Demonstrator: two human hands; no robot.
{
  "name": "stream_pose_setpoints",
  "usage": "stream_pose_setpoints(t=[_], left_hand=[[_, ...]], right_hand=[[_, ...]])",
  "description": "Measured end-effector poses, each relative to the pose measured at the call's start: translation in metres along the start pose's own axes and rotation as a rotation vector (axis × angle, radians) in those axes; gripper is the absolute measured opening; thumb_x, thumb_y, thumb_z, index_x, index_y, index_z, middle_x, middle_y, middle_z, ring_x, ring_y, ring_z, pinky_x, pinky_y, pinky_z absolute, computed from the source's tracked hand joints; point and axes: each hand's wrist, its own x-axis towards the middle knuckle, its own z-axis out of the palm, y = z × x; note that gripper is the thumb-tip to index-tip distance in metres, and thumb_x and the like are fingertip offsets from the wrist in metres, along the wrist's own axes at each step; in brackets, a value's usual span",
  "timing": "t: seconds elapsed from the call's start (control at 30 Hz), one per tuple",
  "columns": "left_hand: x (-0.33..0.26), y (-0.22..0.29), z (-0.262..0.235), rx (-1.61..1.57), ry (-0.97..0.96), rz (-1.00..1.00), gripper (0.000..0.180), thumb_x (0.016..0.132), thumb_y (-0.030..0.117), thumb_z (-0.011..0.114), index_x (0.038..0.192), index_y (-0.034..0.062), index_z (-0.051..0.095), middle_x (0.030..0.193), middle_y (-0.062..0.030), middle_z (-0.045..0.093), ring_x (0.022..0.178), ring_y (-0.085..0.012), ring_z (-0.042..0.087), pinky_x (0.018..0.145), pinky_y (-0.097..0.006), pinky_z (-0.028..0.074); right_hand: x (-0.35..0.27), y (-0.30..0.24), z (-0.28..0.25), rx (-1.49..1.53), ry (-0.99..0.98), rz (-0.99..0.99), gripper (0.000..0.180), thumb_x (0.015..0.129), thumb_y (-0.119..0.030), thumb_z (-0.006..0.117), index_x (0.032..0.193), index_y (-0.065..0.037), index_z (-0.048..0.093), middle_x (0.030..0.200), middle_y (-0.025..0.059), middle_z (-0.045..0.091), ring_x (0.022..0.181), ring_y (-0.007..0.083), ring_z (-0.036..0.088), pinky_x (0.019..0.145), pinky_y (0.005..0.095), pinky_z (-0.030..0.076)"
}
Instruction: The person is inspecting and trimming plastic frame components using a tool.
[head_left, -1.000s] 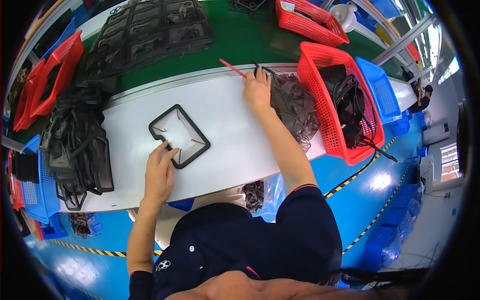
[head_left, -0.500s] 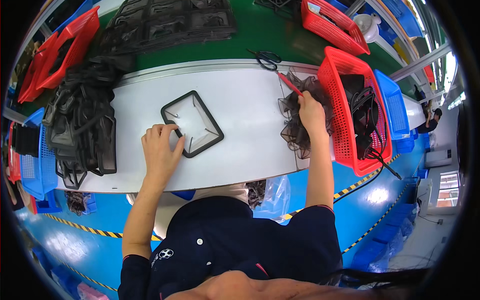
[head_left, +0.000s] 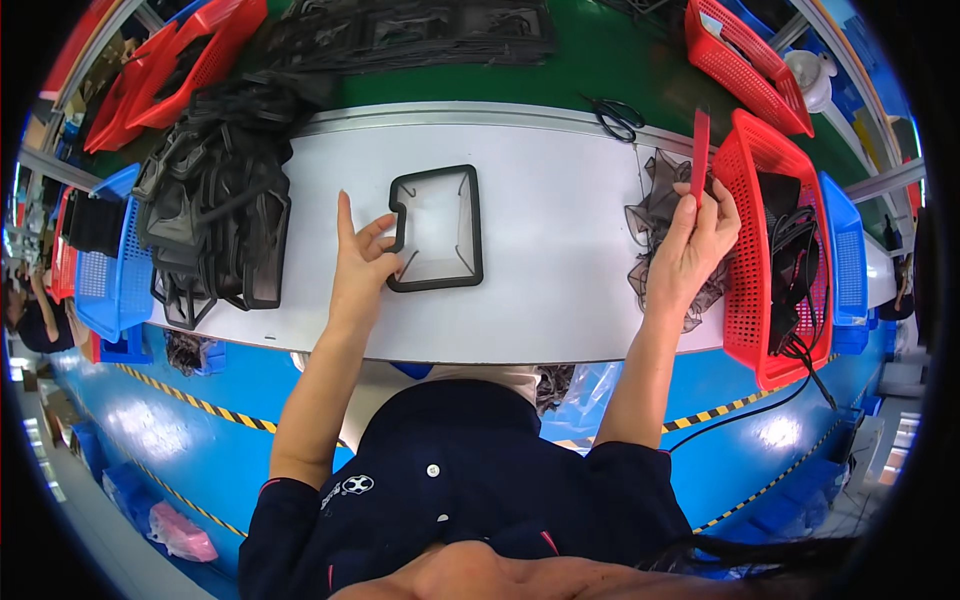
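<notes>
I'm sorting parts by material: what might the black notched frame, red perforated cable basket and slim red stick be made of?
Black notched frame: matte rim, perhaps foam or plastic; sheer inner panels suggest mesh. Red perforated cable basket: probably moulded plastic, regular holes, slight sheen. Slim red stick: smooth, plain, maybe plastic.

Factory workshop, bench-assembly type. Long white worktop (head_left: 560, 300) backs onto a flat green surface (head_left: 420, 90). Parts come in bulk: heaped pile of black mesh frames (head_left: 215, 205) at the left, one black-rimmed rectangular mesh frame (head_left: 476, 230) out on the white. Red perforated plastic basket (head_left: 742, 250) holds black cables; blue perforated plastic basket (head_left: 102, 290) opposite. Glossy blue floor (head_left: 230, 455) carries yellow-and-black striped tape (head_left: 200, 404). Another person (head_left: 45, 325) at far left.
</notes>
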Motion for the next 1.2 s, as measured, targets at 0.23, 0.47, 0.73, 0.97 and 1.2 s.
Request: stream_pose_setpoints(t=[0.23, 0.47, 0.73, 0.97, 1.2], left_hand=[[0.010, 0.006, -0.005, -0.255, -0.159, -0.213, 0.033, 0.090, 0.031, 0.053, 0.110, 0.0052, 0.054, 0.079, -0.0036, 0.058, 0.075, -0.0112, 0.056, 0.061, -0.026, 0.047], [-0.009, 0.001, 0.001, -0.056, 0.007, 0.198, 0.033, 0.095, 0.027, 0.044, 0.105, -0.0011, 0.058, 0.096, -0.0078, 0.060, 0.077, -0.0112, 0.056, 0.062, -0.026, 0.049], [-0.028, -0.002, -0.008, -0.144, 0.056, 0.222, 0.029, 0.094, 0.022, 0.048, 0.102, -0.0033, 0.059, 0.102, -0.0114, 0.060, 0.080, -0.0124, 0.059, 0.063, -0.026, 0.051], [-0.028, -0.003, -0.007, -0.162, 0.071, 0.213, 0.027, 0.091, 0.020, 0.053, 0.103, -0.0025, 0.060, 0.092, -0.0090, 0.064, 0.077, -0.0123, 0.060, 0.062, -0.025, 0.051], [-0.030, -0.005, -0.008, -0.092, 0.083, 0.218, 0.028, 0.090, 0.019, 0.055, 0.104, -0.0034, 0.061, 0.089, -0.0062, 0.060, 0.075, -0.0115, 0.059, 0.061, -0.023, 0.052]], right_hand=[[-0.022, -0.034, 0.039, 1.506, -0.371, 0.764, 0.017, 0.094, -0.020, 0.049, 0.101, -0.006, 0.054, 0.080, 0.0000, 0.052, 0.066, 0.0087, 0.048, 0.060, 0.0231, 0.040], [-0.068, -0.105, 0.073, 1.595, -0.905, 0.882, 0.021, 0.088, -0.014, 0.058, 0.104, -0.002, 0.059, 0.092, 0.0069, 0.064, 0.087, 0.0150, 0.060, 0.072, 0.0257, 0.048], [-0.087, -0.126, 0.080, 1.561, -1.019, 0.680, 0.017, 0.086, -0.015, 0.059, 0.097, -0.002, 0.064, 0.092, 0.0057, 0.066, 0.084, 0.0127, 0.060, 0.072, 0.0261, 0.047], [-0.091, -0.124, 0.081, 1.548, -1.019, 0.702, 0.016, 0.087, -0.013, 0.059, 0.098, -0.002, 0.063, 0.091, 0.0069, 0.065, 0.083, 0.0134, 0.060, 0.074, 0.0275, 0.048], [-0.092, -0.130, 0.074, 1.439, -0.946, 0.587, 0.012, 0.087, -0.007, 0.057, 0.096, -0.001, 0.061, 0.087, 0.0055, 0.062, 0.076, 0.0105, 0.058, 0.070, 0.0238, 0.048]])
